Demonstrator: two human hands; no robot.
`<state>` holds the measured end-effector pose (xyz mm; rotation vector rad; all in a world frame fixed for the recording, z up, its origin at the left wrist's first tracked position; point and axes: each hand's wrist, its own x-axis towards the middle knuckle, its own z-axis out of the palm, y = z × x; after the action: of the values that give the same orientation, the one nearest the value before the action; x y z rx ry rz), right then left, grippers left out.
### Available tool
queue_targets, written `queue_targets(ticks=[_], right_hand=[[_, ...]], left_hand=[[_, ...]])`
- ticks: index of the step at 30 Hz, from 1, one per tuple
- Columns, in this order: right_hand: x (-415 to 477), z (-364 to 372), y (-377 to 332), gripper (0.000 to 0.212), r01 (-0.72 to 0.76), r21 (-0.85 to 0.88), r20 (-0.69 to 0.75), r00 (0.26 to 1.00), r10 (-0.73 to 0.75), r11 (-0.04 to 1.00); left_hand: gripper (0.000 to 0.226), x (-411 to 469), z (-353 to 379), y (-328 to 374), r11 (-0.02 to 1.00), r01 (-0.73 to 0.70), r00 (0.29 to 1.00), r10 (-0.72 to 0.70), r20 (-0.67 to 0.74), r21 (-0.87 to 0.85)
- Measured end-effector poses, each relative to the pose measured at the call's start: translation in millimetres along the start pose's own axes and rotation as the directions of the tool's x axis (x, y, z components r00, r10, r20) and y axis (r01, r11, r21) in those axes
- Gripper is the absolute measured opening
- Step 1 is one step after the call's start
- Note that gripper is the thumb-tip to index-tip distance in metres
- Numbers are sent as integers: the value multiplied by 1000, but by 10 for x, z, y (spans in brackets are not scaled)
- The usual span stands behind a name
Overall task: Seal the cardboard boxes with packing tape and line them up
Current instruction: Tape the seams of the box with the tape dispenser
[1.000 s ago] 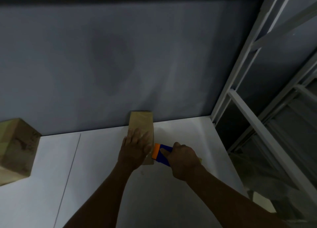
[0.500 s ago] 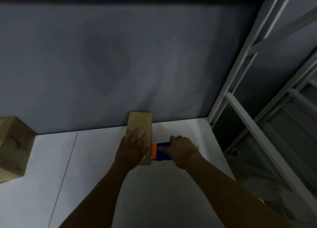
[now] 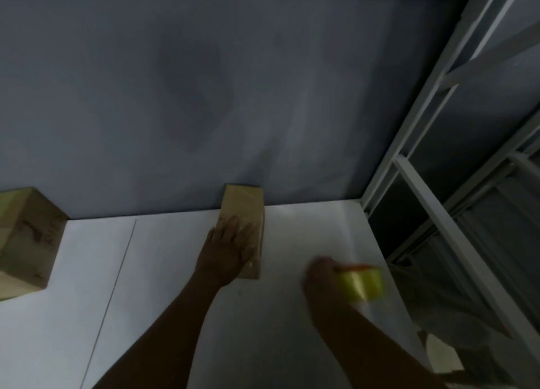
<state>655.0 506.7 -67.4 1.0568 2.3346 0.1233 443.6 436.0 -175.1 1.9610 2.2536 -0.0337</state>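
The left hand (image 3: 229,252) lies flat, fingers straight, pressing on the near half of the small box (image 3: 242,207), which stands at the back of the counter (image 3: 163,301) at 12 o'clock, its far end against the grey wall (image 3: 263,96). The right hand (image 3: 320,280), blurred by motion, grips the tape dispenser (image 3: 363,283). Half a second ago the dispenser was against the box's right edge; now it has swung out to 4 o'clock of the box, near the counter's right edge and well apart from the cardboard. No tape is visible strung between them, so the strip is probably cut and this box sealed, with the left hand smoothing it down. A larger box (image 3: 29,242) waits at 9 o'clock, likely the line to join.
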Motion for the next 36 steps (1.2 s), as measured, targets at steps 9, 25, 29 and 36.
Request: queue_targets(ticks=[9, 25, 29, 36], right_hand=[[-3, 194, 819, 77, 72, 81, -108, 992, -64, 994], [26, 773, 98, 17, -214, 938, 267, 948, 175, -273], [69, 972, -3, 21, -277, 920, 325, 935, 143, -278], [173, 1177, 85, 45, -249, 955, 215, 955, 204, 159]], left_hand=[[57, -39, -136, 38, 999, 28, 993, -31, -110, -35], [54, -350, -148, 294, 990, 112, 982, -123, -146, -82], [58, -398, -87, 235, 996, 63, 986, -72, -151, -66], [61, -458, -219, 262, 971, 159, 951, -200, -235, -180]])
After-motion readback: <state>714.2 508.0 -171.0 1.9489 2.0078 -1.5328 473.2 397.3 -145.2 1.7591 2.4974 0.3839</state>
